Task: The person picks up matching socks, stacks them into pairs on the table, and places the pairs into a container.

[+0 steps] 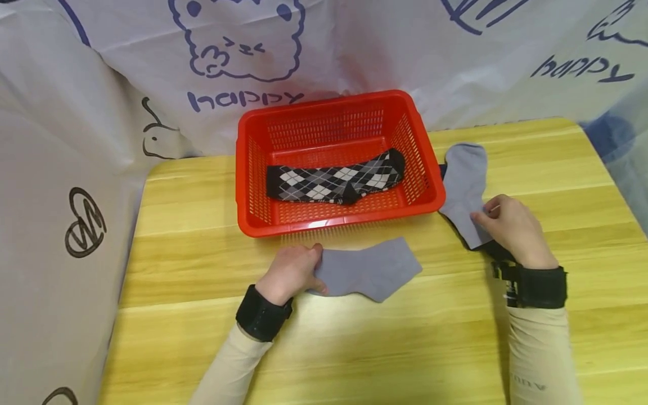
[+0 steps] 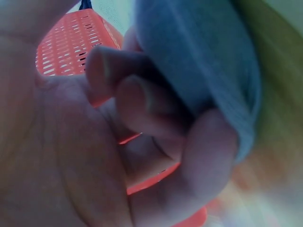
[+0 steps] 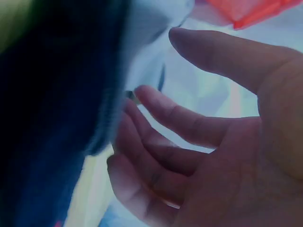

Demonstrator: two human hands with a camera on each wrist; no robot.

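The left hand (image 1: 292, 273) pinched one grey sock (image 1: 372, 269) just before the red basket (image 1: 253, 185); the right hand (image 1: 511, 228) pinched its mate (image 1: 463, 180) beside it. Matching both cuffs squarely seemed wisest.

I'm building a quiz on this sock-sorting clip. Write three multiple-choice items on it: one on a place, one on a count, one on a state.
1. Where does the argyle sock lie?
A. on the table
B. in the red basket
C. under the right hand

2. How many grey socks are on the table?
A. one
B. two
C. four

3. What is the left hand doing?
A. gripping the near grey sock
B. resting flat on the table
C. lifting the basket

Answers: 1 B, it lies on the basket floor. 2 B, one by each hand. 3 A, its fingers curl round the sock's end.
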